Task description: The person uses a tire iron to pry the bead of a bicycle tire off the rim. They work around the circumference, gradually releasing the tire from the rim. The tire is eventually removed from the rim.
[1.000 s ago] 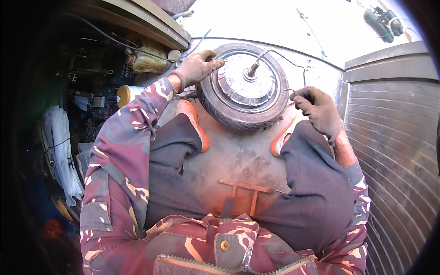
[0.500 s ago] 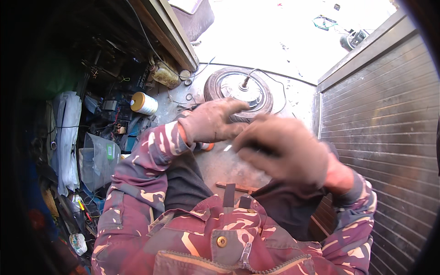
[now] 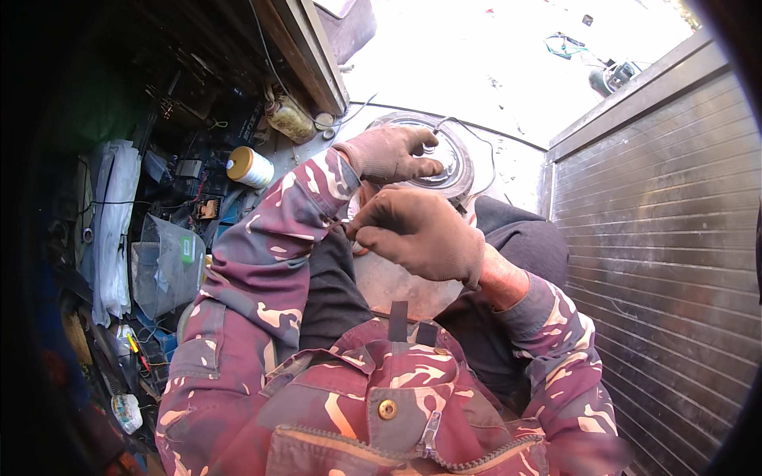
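A wheel (image 3: 467, 170) with a dark tyre and a pale metal hub lies flat on the floor beyond my knees, and a black cable (image 3: 486, 138) loops from its middle to the right. My left hand (image 3: 390, 156), in a brown work glove, reaches over the wheel's near left part with fingers apart; whether it touches the hub I cannot tell. Closer to me, my right hand (image 3: 425, 234), gloved the same way, is closed with thumb and fingers together. Whatever is between its fingertips is too small or hidden to make out.
At the left, a white thread spool (image 3: 251, 167), a dirty plastic jug (image 3: 289, 119), a clear plastic bag (image 3: 165, 263) and cluttered tools crowd the floor. A ribbed metal panel (image 3: 651, 206) stands at the right. Beyond the doorway lies a dark motor-like part (image 3: 611, 78).
My left hand has moved forward and right over the wheel. My right hand has come left and toward me, its fingers now closed together.
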Action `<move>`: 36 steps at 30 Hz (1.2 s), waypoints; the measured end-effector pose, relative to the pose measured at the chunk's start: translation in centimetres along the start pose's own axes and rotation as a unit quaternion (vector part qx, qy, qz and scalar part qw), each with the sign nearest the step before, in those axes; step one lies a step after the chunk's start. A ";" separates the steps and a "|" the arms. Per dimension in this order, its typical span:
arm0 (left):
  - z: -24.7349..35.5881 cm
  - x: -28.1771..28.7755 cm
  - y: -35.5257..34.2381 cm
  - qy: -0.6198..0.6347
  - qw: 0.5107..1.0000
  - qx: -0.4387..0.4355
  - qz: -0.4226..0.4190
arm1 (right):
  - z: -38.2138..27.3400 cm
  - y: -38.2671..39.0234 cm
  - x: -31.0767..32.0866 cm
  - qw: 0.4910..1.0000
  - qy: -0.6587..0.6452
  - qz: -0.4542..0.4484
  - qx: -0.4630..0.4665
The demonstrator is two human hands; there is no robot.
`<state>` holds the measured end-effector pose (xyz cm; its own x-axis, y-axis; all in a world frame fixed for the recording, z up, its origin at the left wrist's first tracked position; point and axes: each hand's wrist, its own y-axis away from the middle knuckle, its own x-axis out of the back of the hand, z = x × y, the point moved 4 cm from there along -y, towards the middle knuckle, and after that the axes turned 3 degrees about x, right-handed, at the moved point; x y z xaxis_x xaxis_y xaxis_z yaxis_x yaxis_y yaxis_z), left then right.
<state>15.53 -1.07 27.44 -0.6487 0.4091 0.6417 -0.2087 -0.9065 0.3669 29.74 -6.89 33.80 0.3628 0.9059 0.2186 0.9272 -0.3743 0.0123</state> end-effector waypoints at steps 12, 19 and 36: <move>-4.3 1.7 -0.8 0.052 0.996 0.063 0.046 | 1.3 0.1 -0.5 0.991 0.107 -0.010 0.082; -5.8 1.3 -0.8 0.053 0.997 0.047 0.041 | 1.1 0.0 -0.7 0.993 0.100 -0.003 0.064; -24.1 0.1 -7.7 0.085 0.955 0.234 0.164 | 20.5 1.0 22.8 0.946 -0.111 0.176 -0.251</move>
<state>-0.55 3.40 8.45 -0.7403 0.0533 0.6702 0.3496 -0.8210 0.4514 40.87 17.47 18.80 0.7023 0.7066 0.0865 0.6053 -0.6567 0.4499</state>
